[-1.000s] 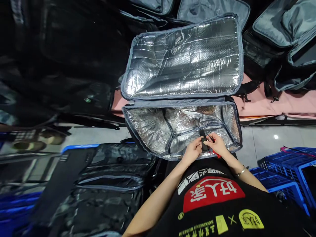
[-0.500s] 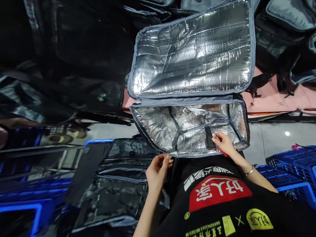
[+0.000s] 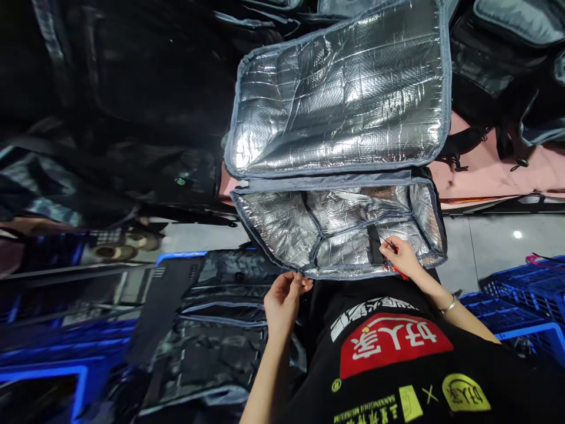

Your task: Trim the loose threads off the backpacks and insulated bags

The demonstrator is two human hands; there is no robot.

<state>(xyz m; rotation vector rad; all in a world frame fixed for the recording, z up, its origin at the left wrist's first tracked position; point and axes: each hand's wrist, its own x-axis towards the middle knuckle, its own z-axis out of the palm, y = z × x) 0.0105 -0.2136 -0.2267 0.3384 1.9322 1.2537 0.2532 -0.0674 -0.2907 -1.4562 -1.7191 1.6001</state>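
In front of me a foil-lined insulated bag (image 3: 344, 241) lies open, its silvery lid (image 3: 339, 100) folded back away from me. My left hand (image 3: 282, 294) is closed in a pinch on the grey piping of the bag's near rim. Inside the near edge, my right hand (image 3: 401, 257) closes around small dark thread snips (image 3: 392, 247), largely covered by the fingers. Their thin tip points toward a black strap (image 3: 375, 244) that lies across the lining. A bit of red cord (image 3: 401, 272) hangs below that hand.
Dark camouflage bags (image 3: 220, 335) are stacked at my lower left by a blue crate (image 3: 44, 377). More blue crates (image 3: 525, 288) stand at the right. A pink-covered table (image 3: 507, 174) carries further black bags (image 3: 154, 88) and loose straps.
The view has shifted slightly. My left hand has slid a little to the right along the rim; my right hand stays almost in place at the strap.
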